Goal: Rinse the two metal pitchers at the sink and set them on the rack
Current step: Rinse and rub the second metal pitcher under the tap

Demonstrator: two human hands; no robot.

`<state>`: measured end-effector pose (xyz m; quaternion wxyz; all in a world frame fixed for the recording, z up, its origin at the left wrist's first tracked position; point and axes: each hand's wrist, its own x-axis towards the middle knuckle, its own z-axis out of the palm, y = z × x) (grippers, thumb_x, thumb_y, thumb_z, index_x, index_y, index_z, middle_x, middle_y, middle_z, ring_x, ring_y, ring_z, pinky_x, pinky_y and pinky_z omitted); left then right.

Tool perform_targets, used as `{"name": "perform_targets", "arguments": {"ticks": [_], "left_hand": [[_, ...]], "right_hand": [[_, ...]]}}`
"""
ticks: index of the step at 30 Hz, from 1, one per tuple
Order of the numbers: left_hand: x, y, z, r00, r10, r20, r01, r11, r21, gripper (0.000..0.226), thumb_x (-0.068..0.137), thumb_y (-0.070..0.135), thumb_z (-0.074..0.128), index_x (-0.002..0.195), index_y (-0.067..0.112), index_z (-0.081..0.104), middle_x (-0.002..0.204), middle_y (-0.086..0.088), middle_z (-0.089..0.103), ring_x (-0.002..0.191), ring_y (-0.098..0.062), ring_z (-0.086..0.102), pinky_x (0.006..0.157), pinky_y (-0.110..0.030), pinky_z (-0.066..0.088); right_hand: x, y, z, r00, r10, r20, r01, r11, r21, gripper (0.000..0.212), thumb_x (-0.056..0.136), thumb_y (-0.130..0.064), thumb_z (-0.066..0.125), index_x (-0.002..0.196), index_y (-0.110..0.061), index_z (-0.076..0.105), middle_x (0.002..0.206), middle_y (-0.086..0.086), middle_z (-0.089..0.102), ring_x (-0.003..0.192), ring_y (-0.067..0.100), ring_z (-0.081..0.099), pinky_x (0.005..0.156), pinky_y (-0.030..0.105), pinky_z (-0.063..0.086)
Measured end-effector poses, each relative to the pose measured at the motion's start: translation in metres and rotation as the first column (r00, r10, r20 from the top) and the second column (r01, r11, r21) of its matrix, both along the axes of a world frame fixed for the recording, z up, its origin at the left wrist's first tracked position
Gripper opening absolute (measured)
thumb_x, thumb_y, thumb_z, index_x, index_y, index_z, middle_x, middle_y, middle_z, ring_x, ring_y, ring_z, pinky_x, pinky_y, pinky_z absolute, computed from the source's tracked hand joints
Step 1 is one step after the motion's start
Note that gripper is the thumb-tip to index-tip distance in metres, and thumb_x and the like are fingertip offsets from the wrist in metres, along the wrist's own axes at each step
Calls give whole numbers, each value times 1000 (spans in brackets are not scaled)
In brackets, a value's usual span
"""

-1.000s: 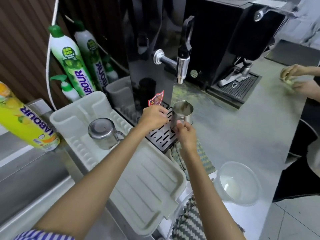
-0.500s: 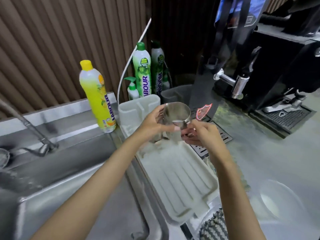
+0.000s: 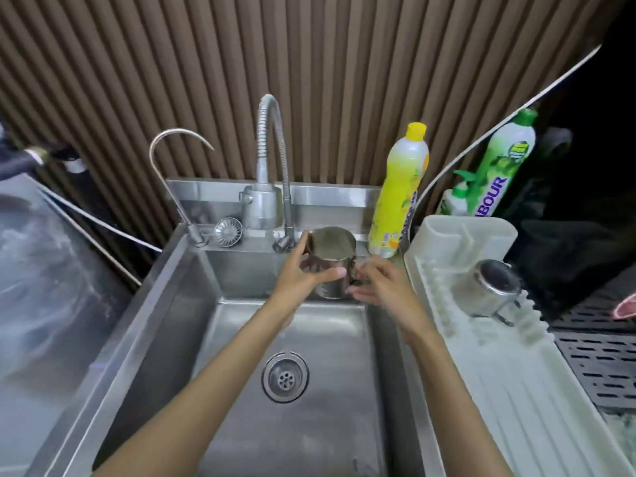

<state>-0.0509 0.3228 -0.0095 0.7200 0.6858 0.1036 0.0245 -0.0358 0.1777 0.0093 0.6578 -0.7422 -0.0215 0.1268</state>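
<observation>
Metal pitcher (image 3: 330,259) is held upright over the sink (image 3: 165,321) basin, just right of the flexible faucet (image 3: 275,149) nozzle. The left hand (image 3: 303,273) wraps its body; the right hand (image 3: 378,287) pinches its handle. The second pitcher (image 3: 488,290) (bottom up, tilted) rests on the white drying rack (image 3: 516,390).

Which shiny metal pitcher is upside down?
The metal pitcher on the white plastic rack: bottom up. The other pitcher stands upright in the left hand and right hand, over the steel sink.
</observation>
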Motion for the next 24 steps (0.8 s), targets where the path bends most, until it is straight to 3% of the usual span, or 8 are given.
{"name": "perform_targets", "arguments": {"ticks": [2,5,10,13,16,19,22,24], "left_hand": [[-7,20,-9,997,77,-2,-76,997,8,91,65,3,81,142,22,36,130,-7,57,114,-18,56,99,-36,46],[-14,43,-17,985,161,58,-163,987,20,87,65,-2,79,139,20,40,121,-5,60,102,-12,59,85,-16,50],[-24,62,-12,932,264,246,-321,918,232,89,62,1,83,127,35,32,118,2,44,97,19,49,80,4,37],[-31,69,-9,914,292,282,-386,840,381,95,58,16,87,139,24,37,115,-2,42,106,-5,49,83,5,34],[-37,69,-9,903,342,260,-427,785,450,87,54,36,88,131,27,50,109,-2,46,101,-9,50,80,2,33],[-39,61,-17,923,353,151,-382,805,454,82,48,65,77,118,27,58,96,2,51,93,-11,55,79,-14,38],[-34,60,-29,948,308,75,-313,865,392,59,58,57,79,106,25,65,99,1,64,88,-3,61,74,-4,41],[-27,60,-31,963,260,68,-269,913,306,52,60,44,84,104,24,65,98,1,70,85,-1,65,79,-9,47]], "right_hand": [[-2,22,-13,999,43,12,-43,999,-9,28,95,-10,47,70,-21,56,87,6,60,68,19,64,67,25,55],[-5,48,-22,994,93,51,-93,996,0,25,95,-13,50,73,-23,58,101,16,61,80,27,66,83,40,56],[-9,79,-36,993,105,55,-111,987,114,11,95,-18,50,90,-12,57,110,23,64,97,29,68,83,28,57],[-10,85,-38,994,85,70,-91,991,100,14,95,-20,50,96,-8,58,105,18,67,91,25,70,78,25,58],[-7,83,-31,991,52,124,-51,999,-16,12,93,-22,54,93,-12,61,98,16,68,82,25,71,71,32,60],[-3,77,-20,968,49,246,18,965,-260,20,87,-35,58,86,-16,64,86,13,71,80,31,69,70,46,59],[-3,75,-8,941,103,322,73,868,-491,24,86,-39,55,90,-17,62,90,13,71,89,36,64,80,47,53],[-3,74,-4,918,120,377,124,818,-562,17,92,-31,53,92,-15,59,93,10,70,92,33,61,79,38,47]]}}
